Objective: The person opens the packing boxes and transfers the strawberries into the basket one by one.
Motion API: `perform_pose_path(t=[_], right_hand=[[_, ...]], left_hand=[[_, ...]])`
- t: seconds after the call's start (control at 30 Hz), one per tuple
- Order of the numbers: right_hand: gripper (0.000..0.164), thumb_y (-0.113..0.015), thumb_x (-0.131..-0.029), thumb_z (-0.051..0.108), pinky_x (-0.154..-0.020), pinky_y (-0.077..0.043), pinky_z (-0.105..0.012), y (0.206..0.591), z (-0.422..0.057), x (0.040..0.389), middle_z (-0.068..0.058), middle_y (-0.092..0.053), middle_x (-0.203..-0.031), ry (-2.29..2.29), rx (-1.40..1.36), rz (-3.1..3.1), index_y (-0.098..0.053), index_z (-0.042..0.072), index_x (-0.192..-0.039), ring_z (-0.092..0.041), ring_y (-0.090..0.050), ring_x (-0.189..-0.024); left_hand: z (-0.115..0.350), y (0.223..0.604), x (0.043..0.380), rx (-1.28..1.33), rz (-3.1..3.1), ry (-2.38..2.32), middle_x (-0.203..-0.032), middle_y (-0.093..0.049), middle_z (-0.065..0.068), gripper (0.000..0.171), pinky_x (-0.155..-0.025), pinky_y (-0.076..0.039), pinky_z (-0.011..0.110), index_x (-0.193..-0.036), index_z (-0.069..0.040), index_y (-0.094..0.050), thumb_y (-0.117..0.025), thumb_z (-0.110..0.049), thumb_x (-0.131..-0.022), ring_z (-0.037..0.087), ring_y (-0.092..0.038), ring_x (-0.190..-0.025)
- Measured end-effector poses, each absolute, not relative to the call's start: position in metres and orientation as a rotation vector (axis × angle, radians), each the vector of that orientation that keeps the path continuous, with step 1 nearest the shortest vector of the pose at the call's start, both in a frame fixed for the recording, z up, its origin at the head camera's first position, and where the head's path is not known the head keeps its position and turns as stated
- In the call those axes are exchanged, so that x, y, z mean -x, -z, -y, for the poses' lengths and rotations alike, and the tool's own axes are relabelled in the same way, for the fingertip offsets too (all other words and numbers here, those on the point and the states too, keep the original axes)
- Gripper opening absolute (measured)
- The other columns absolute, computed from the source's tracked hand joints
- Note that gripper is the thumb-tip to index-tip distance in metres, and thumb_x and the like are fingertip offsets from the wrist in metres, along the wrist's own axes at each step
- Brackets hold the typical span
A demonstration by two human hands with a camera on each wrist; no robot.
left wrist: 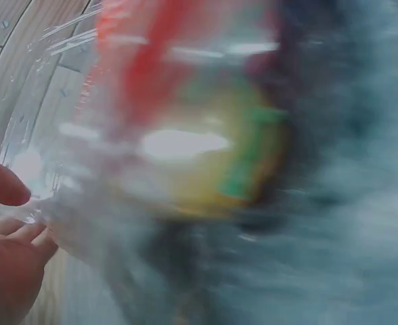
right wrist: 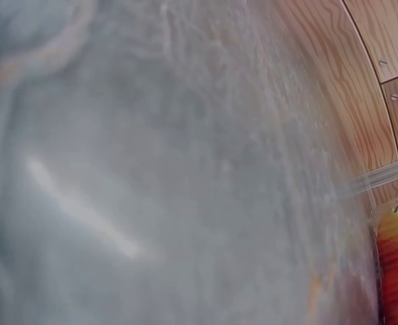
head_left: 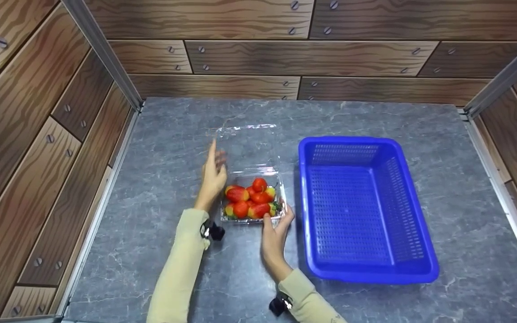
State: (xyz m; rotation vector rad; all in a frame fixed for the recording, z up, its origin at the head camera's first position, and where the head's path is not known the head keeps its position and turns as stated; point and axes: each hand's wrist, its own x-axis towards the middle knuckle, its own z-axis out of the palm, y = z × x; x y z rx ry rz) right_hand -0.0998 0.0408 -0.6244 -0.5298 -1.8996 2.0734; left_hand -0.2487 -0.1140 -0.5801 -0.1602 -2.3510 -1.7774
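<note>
A clear plastic clamshell box (head_left: 243,220) lies with its transparent lid (head_left: 249,148) folded back away from the person. Small red and red-yellow fruits (head_left: 258,210) fill its base; they appear blurred in the left wrist view and at the right edge of the right wrist view. My left hand (head_left: 215,177) is at the left side of the box and lid, its fingers extended forward. With thumb at the front and fingers along the right side, my right hand (head_left: 276,235) grips the box's near right corner. Some of those fingers are hidden.
A blue plastic basket (head_left: 370,277) with perforated walls stands to the right of the box. Beneath everything is a grey marbled tabletop (head_left: 159,179). Wood-patterned panels (head_left: 312,58) rise at the back and both sides, with metal rails along the edges.
</note>
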Motion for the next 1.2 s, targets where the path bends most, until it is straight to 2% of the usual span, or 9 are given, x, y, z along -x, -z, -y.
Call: perform_pose_path(t=[0.13, 0.23, 0.33, 0.43, 0.6, 0.73, 0.93, 1.1, 1.2], right_hand=[[0.064, -0.057, -0.095, 0.01, -0.12, -0.007, -0.052, 0.622, -0.04, 0.096, -0.016, -0.015, -0.162, -2.098, 0.561, 1.911, -0.024, 0.009, -0.15, -0.033, -0.008, -0.15], [0.065, -0.057, -0.095, 0.011, -0.12, -0.006, -0.053, 0.62, -0.04, 0.095, -0.016, -0.014, -0.162, -2.113, 0.582, 1.924, -0.023, 0.01, -0.15, -0.033, -0.008, -0.15], [0.064, -0.058, -0.094, 0.008, -0.12, -0.01, -0.053, 0.615, -0.041, 0.095, -0.018, -0.018, -0.16, -2.134, 0.591, 1.901, -0.025, 0.009, -0.149, -0.035, -0.013, -0.149], [0.069, -0.059, -0.092, 0.005, -0.12, -0.014, -0.051, 0.607, -0.043, 0.092, -0.021, -0.018, -0.16, -2.203, 0.581, 1.859, -0.022, 0.007, -0.15, -0.037, -0.019, -0.147], [0.092, -0.061, -0.089, 0.008, -0.119, -0.006, -0.056, 0.582, -0.046, 0.07, -0.025, 0.001, -0.162, -2.298, 0.504, 2.018, 0.002, 0.004, -0.156, -0.04, -0.006, -0.149], [0.099, -0.062, -0.089, 0.01, -0.118, -0.001, -0.059, 0.554, -0.055, 0.046, -0.027, 0.013, -0.16, -2.335, 0.376, 2.244, 0.011, 0.0, -0.155, -0.044, 0.005, -0.148], [0.085, -0.058, -0.096, 0.014, -0.118, -0.013, -0.051, 0.508, -0.08, 0.023, -0.026, -0.002, -0.161, -2.527, -0.014, 2.313, 0.0, -0.003, -0.155, -0.041, -0.007, -0.148], [0.063, -0.055, -0.1, 0.014, -0.111, -0.037, -0.041, 0.473, -0.107, 0.015, -0.019, -0.033, -0.155, -2.536, -0.35, 2.306, -0.023, 0.001, -0.153, -0.04, -0.035, -0.14], [0.054, -0.056, -0.099, 0.012, -0.106, -0.043, -0.034, 0.453, -0.13, 0.013, -0.009, -0.046, -0.148, -2.355, -0.428, 2.394, -0.035, 0.008, -0.148, -0.036, -0.047, -0.131]], left_hand=[[0.112, 0.592, 0.235, 0.082, 2.345, 1.918, -0.136, -0.05, 0.031, 0.069, -0.089, -0.055, 0.047, -0.154, -0.002, -0.029, -0.038, 0.019, -0.089, 0.043, -0.064, -0.106], [0.108, 0.598, 0.231, 0.037, 2.307, 1.999, -0.136, -0.049, 0.033, 0.052, -0.084, -0.057, 0.048, -0.144, 0.006, -0.042, -0.033, 0.015, -0.094, 0.047, -0.066, -0.098], [0.106, 0.6, 0.23, 0.01, 2.304, 1.99, -0.131, -0.052, 0.033, 0.041, -0.079, -0.059, 0.045, -0.134, 0.011, -0.051, -0.032, 0.01, -0.098, 0.046, -0.067, -0.092], [0.106, 0.601, 0.23, -0.021, 2.322, 1.967, -0.121, -0.058, 0.031, 0.037, -0.073, -0.06, 0.04, -0.13, 0.009, -0.055, -0.033, 0.008, -0.1, 0.044, -0.069, -0.085], [0.109, 0.601, 0.23, -0.038, 2.335, 1.978, -0.096, -0.067, 0.033, 0.038, -0.065, -0.061, 0.034, -0.132, 0.006, -0.056, -0.034, 0.006, -0.101, 0.043, -0.07, -0.079], [0.11, 0.601, 0.23, -0.028, 2.347, 1.972, -0.093, -0.067, 0.032, 0.039, -0.066, -0.06, 0.034, -0.133, 0.006, -0.056, -0.035, 0.007, -0.1, 0.042, -0.07, -0.078], [0.112, 0.599, 0.232, 0.061, 2.358, 1.829, -0.112, -0.063, 0.031, 0.034, -0.069, -0.06, 0.041, -0.125, 0.009, -0.059, -0.039, 0.01, -0.098, 0.042, -0.069, -0.08], [0.114, 0.599, 0.232, 0.189, 2.336, 1.499, -0.118, -0.061, 0.028, 0.024, -0.092, -0.052, 0.048, -0.11, 0.008, -0.067, -0.051, 0.009, -0.093, 0.04, -0.063, -0.101], [0.116, 0.598, 0.227, 0.238, 2.333, 1.365, -0.126, -0.057, 0.029, 0.02, -0.103, -0.044, 0.051, -0.106, 0.007, -0.068, -0.056, 0.007, -0.09, 0.043, -0.057, -0.115]])
